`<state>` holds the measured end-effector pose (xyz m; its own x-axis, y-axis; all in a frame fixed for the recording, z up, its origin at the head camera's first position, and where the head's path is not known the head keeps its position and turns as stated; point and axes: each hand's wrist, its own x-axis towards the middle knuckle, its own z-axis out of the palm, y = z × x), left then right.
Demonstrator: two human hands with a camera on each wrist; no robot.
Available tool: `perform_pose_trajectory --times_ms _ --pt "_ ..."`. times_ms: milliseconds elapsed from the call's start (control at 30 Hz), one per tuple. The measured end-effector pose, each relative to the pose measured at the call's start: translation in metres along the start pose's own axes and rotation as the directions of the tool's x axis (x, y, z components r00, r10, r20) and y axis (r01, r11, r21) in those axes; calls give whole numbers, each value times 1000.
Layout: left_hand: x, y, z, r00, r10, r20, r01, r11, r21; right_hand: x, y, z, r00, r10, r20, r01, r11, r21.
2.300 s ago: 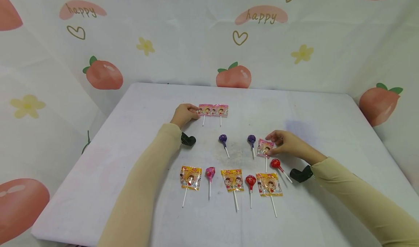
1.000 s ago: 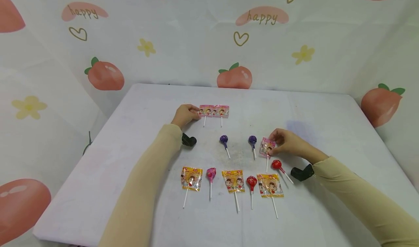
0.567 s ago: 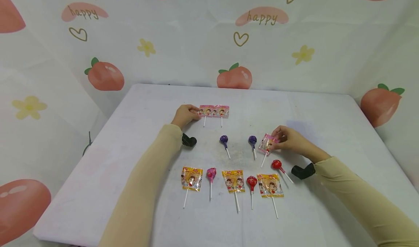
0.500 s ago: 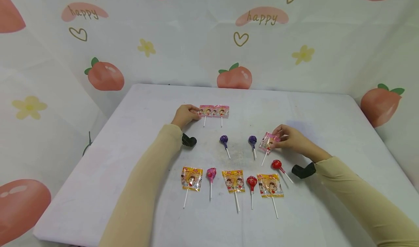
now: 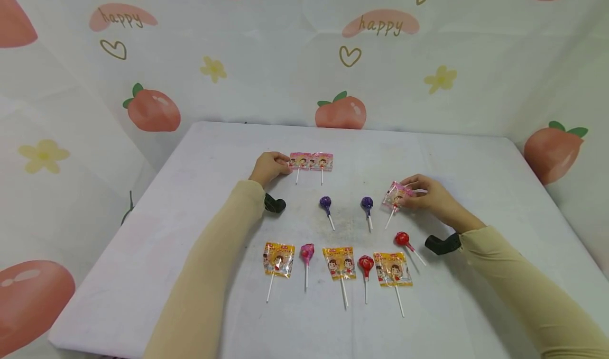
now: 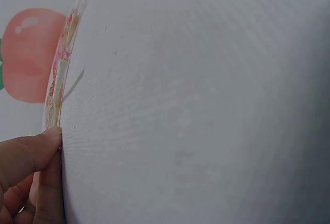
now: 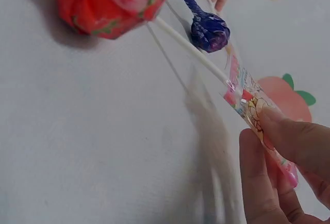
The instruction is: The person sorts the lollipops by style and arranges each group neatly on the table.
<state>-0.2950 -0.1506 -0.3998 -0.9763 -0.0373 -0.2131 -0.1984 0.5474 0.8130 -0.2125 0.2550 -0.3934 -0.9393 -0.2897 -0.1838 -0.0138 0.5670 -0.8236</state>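
My left hand [image 5: 270, 167] pinches the left edge of a pink-wrapped flat lollipop [image 5: 299, 161] at the back of the table. A second pink-wrapped lollipop [image 5: 322, 162] lies against its right side, stick toward me. In the left wrist view, thumb [image 6: 31, 152] and finger meet at the wrapper's edge. My right hand [image 5: 430, 198] holds a third pink-wrapped lollipop [image 5: 396, 195] between thumb and fingers, its stick slanting down to the left. In the right wrist view this lollipop [image 7: 252, 108] is tilted and raised over the table, with a shadow below.
Two purple lollipops [image 5: 325, 203] lie mid-table, one close to the right hand. Nearer me is a row of yellow-wrapped lollipops [image 5: 278, 259], a pink one [image 5: 307, 251] and a red one [image 5: 366, 264]. Another red lollipop [image 5: 402, 239] lies below the right hand.
My right hand has lifted the third pink-wrapped lollipop and moved it back and slightly right, tilting its stick. The left hand has stayed at its lollipop.
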Motion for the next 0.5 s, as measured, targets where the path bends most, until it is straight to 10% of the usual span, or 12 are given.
perform_pose_trajectory --times_ms 500 --pt "5 -5 0 1000 4 2 -4 1000 -4 0 -6 -10 999 40 -34 -36 995 91"
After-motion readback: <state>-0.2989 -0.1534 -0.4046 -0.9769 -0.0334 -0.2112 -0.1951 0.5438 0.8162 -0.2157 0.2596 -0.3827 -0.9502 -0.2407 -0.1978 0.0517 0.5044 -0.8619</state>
